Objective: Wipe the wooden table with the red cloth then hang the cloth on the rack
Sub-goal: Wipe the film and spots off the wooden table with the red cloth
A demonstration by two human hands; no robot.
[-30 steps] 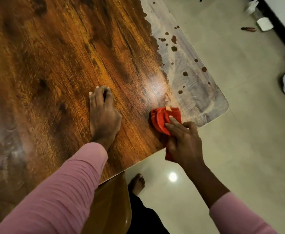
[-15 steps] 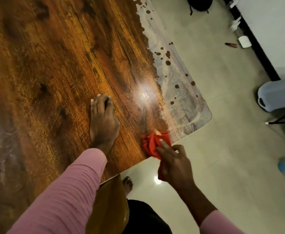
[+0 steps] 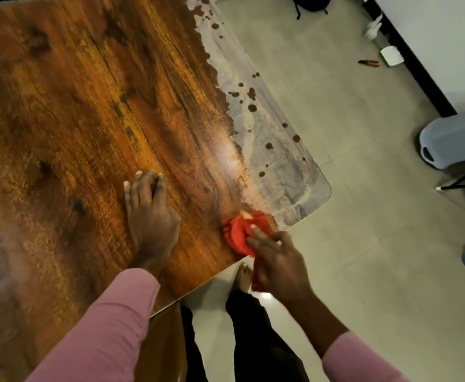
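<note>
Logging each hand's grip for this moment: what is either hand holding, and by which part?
The right hand holds the red cloth, bunched, by its near end, fingers pressing it on the wooden table. The left hand holds nothing, lying flat on the table.

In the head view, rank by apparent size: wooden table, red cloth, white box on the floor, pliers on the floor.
Largest to smallest as they appear:
1. wooden table
2. red cloth, partly hidden under the right hand
3. white box
4. pliers
The box and pliers lie farther from the camera, so their true sizes are unsure.
</note>
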